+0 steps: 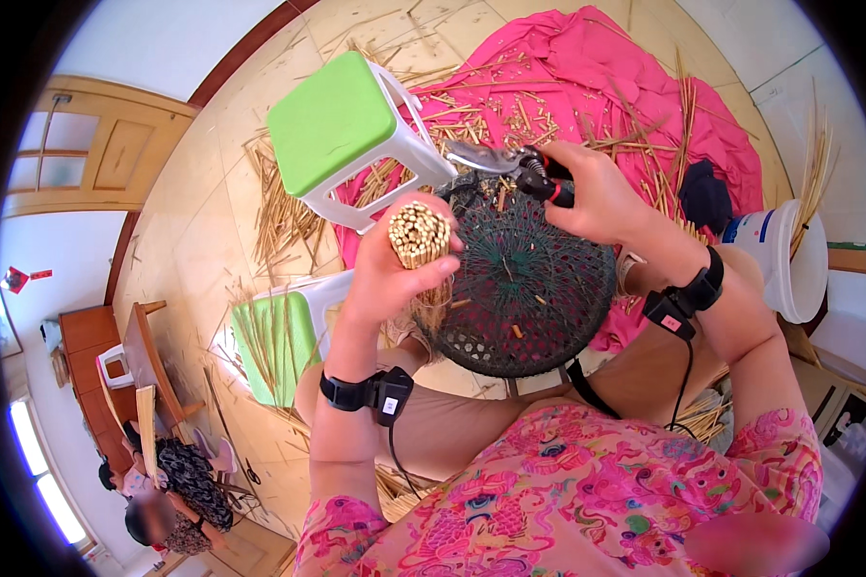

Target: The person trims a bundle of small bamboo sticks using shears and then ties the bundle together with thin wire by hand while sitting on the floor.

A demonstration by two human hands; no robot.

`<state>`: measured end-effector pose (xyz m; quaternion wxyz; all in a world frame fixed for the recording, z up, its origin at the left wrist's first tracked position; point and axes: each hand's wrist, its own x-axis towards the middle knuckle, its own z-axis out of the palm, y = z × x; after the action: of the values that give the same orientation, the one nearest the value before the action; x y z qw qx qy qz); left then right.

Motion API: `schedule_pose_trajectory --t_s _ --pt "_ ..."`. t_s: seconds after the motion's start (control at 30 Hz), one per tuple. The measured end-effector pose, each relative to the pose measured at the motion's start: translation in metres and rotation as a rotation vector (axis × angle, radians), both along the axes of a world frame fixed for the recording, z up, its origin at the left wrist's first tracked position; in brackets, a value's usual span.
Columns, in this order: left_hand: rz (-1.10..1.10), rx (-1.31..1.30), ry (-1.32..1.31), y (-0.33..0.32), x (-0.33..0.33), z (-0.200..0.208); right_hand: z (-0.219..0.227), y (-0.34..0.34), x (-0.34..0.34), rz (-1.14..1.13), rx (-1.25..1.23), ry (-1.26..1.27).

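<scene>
My left hand point(392, 281) is wrapped round a bundle of straw-coloured stalks point(420, 234), whose cut ends face up in a tight round cluster. Wispy tips hang below that fist. In my right hand point(601, 195) is a pair of pruning shears point(491, 158) with dark handles and a metal blade. The blade points left, above and to the right of the bundle, apart from it. Below both hands, between my knees, stands a round dark basket-like frame point(568, 298) covered with green netting. A few cut bits lie on it.
A green-topped white stool point(332, 120) stands beyond my left hand, and another green stool point(271, 346) with stalks on it is nearer. Pink cloth point(568, 58) strewn with cuttings covers the far floor. A white bucket point(794, 260) is at right. Other people point(178, 490) are at lower left.
</scene>
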<state>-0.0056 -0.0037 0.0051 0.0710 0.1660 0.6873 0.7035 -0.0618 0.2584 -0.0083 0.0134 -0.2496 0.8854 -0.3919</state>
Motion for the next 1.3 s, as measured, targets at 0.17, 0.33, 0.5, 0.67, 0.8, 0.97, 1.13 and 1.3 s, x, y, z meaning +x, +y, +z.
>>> schedule_pose_trajectory --t_s 0.17,0.33,0.5,0.67,0.8,0.97,1.13,1.3 --pt "0.016 0.161 -0.223 -0.012 0.002 0.009 0.008 -0.004 0.003 0.046 -0.162 -0.124" --pt "0.118 0.119 -0.083 -0.008 0.006 0.007 0.016 -0.01 0.012 0.108 -0.107 0.019" --pt "0.267 -0.164 -0.022 -0.005 0.006 0.002 0.022 -0.01 0.019 0.124 0.013 0.033" --pt "0.254 -0.166 -0.015 -0.003 0.006 0.0 0.026 -0.01 0.022 0.103 0.032 0.053" --pt "0.209 -0.202 0.016 -0.001 0.005 0.0 0.026 -0.009 0.023 0.091 0.114 0.135" --pt "0.181 -0.294 0.02 0.0 0.005 0.0 0.024 -0.008 0.023 0.096 0.136 0.18" --pt "0.196 -0.281 -0.008 0.0 0.005 -0.001 0.019 -0.007 0.022 0.082 0.154 0.223" --pt "0.182 -0.283 -0.009 -0.001 0.005 0.001 0.008 -0.007 0.02 0.088 0.187 0.192"
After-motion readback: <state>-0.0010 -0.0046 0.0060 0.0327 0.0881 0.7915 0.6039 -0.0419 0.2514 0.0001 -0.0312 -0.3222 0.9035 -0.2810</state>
